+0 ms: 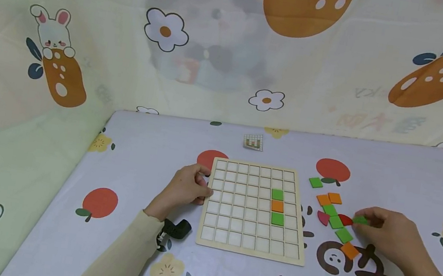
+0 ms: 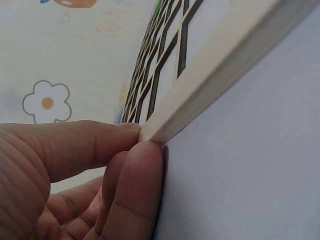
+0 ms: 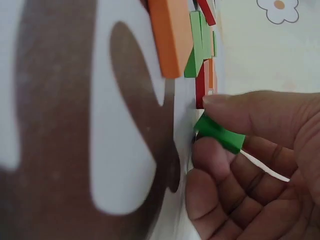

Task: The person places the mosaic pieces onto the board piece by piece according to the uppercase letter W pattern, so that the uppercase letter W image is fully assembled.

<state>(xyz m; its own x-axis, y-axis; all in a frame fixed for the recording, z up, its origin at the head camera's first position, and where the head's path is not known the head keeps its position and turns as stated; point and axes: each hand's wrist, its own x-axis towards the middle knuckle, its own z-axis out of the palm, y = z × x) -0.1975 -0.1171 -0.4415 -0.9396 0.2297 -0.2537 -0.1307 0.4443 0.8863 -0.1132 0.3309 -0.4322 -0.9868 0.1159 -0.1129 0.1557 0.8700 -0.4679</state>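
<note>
A square wooden grid board [image 1: 234, 249] lies on the table, with two green tiles and one orange tile [image 1: 277, 206] stacked in a column near its right side. At the board's left edge, my left hand [image 1: 186, 184] pinches the rim between thumb and fingers; the left wrist view shows the fingertips [image 2: 140, 167] right at the pale edge. My right hand [image 1: 394, 233] is right of the loose tiles and pinches a green tile [image 3: 222, 134] between thumb and fingertips, low over the tabletop. A red piece [image 1: 345, 220] lies just left of those fingers.
Several loose green and orange square tiles [image 1: 337, 222] and a pinkish-red piece [image 1: 323, 218] lie between the board and my right hand. A lone green tile [image 1: 315, 182] lies farther back. Behind the board is a small card with a grid picture [image 1: 253, 142]. A patterned cloth [image 1: 214, 70] hangs at the back.
</note>
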